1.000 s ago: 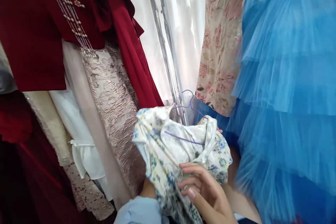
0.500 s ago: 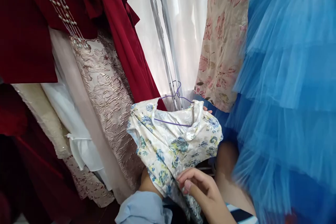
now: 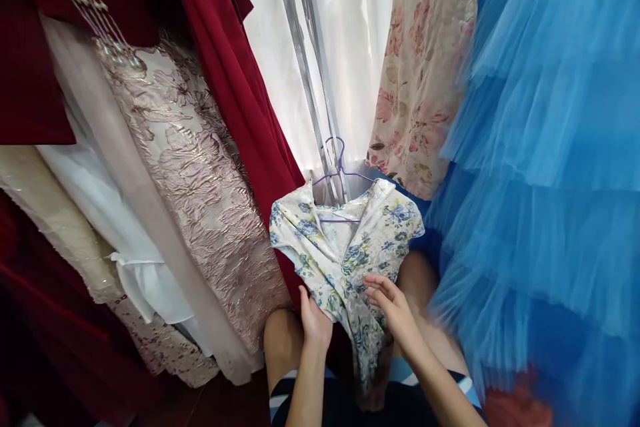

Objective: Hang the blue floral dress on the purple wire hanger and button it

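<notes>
A white floral dress point(image 3: 357, 257) with blue and yellow-green flowers is on a purple hanger point(image 3: 341, 167), its neckline facing me. The lower part narrows down between my knees. My left hand point(image 3: 316, 321) is at the dress's left side, thumb raised and apart; its other fingers are hidden behind the cloth. Over the front of the dress, my right hand point(image 3: 393, 307) has its fingers stretched out, the tips at the cloth. I cannot tell whether they press on it.
Metal rack poles point(image 3: 305, 60) rise behind the hanger, before a white curtain point(image 3: 350, 20). Dark red garments point(image 3: 225, 80) and a pink brocade dress point(image 3: 200, 187) hang at left. A pink-flowered garment point(image 3: 420, 80) and a blue tulle dress point(image 3: 545, 120) hang at right.
My left arm, earlier behind the dress with fingertips by its right shoulder, has drawn back to its left side. The dress lies straighter with its neckline more open. My right hand has lifted slightly rightward.
</notes>
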A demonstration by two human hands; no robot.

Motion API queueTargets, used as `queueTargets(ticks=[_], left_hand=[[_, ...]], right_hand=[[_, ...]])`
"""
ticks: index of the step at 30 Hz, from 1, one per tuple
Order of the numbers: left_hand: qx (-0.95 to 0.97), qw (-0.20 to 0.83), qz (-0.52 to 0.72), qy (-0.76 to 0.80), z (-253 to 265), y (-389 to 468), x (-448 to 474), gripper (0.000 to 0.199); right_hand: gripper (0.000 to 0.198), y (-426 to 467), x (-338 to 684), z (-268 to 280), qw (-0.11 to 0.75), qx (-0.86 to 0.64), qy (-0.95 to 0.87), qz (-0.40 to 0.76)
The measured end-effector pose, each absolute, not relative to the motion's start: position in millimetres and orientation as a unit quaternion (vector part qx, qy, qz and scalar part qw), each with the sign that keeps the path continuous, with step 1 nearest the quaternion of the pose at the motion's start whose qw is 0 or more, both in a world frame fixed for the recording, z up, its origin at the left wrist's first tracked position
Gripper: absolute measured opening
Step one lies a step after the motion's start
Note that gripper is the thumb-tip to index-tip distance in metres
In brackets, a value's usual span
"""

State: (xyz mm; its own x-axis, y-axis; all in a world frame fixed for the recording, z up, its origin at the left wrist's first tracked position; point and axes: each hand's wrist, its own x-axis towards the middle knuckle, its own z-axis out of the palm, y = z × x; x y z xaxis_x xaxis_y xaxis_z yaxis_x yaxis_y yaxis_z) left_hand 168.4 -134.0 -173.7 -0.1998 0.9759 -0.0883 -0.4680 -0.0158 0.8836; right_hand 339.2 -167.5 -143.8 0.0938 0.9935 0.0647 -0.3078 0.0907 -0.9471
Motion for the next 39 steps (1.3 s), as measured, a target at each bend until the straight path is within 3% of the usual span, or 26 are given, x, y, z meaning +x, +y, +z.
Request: queueTargets(ticks=[8,15,22,24,30,34,39], left_hand=[[0.368,0.512,0.65,0.425,-201,-151,175,0.058],[0.367,0.49,0.646,0.457,-202,-162,168,0.056],[0.366,0.48,0.652,0.459,-197,-166,170,0.056],[0.35,0.437,0.679,0.474,-200,-167,172,0.058],[0.42,0.153,0.693,0.566,-202,-179,178,0.057],[0.566,0.151,0.614,0.529,-199,-185,192,0.04],[0.593,0.161,0.58,0.535,-193,-181,209,0.025]], right_hand=[[0.04,-138,324,-145,0.599,-0.468,-0.494,0.422],[0.016,-108,326,-151,0.528,-0.506,-0.56,0.388],[0.015,-109,325,-147,0.504,-0.499,-0.602,0.368],[0.016,-116,325,-147,0.504,-0.497,-0.606,0.362],[0.01,-159,321,-142,0.511,-0.448,-0.613,0.403],[0.006,-177,315,-138,0.493,-0.435,-0.616,0.435],[0.007,-173,322,-146,0.479,-0.448,-0.612,0.441]])
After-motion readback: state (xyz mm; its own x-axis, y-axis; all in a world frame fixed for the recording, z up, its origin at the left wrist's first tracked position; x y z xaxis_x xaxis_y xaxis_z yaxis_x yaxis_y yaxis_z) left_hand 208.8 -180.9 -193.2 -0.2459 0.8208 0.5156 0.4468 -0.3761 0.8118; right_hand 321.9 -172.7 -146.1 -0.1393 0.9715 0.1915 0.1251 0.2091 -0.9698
